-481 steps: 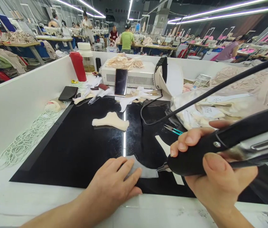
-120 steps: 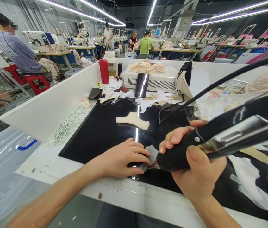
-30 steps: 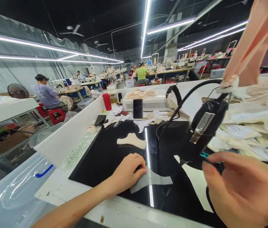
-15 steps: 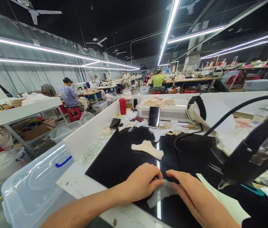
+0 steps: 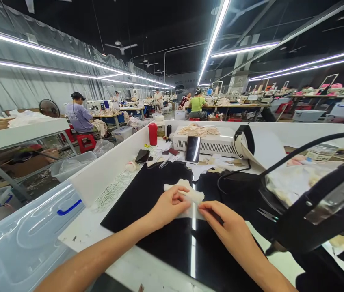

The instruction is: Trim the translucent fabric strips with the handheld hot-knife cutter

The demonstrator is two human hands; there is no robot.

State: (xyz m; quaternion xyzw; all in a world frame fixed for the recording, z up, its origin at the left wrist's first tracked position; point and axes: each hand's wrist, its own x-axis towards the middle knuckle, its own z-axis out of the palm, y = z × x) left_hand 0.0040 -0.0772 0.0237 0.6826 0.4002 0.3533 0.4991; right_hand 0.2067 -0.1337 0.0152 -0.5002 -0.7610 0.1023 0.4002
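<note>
My left hand (image 5: 172,205) and my right hand (image 5: 225,221) are both closed in a pinch on a thin, translucent grey fabric piece (image 5: 187,213), one at each end. They hold it over the glossy black mat (image 5: 172,251), right at the near edge of a curved cream fabric piece (image 5: 196,196). Whether the two pieces touch is hidden by my fingers. To the right of my right hand, a black handheld power tool (image 5: 321,207) with a metal tip hangs tilted on its cable, out of my hands. Thread snips (image 5: 267,215) lie behind it.
A pale strip (image 5: 284,261) lies under the tool. Toward the back are a phone (image 5: 193,149), paper scraps, a white vented box (image 5: 211,140) and a red cup (image 5: 152,134). Mint-green cord (image 5: 113,190) lies along the left wall. Co-workers sit farther off.
My right hand has let go of the black tool and come to the grey fabric piece. Both hands have since carried that piece forward from the mat's near side to the cream one.
</note>
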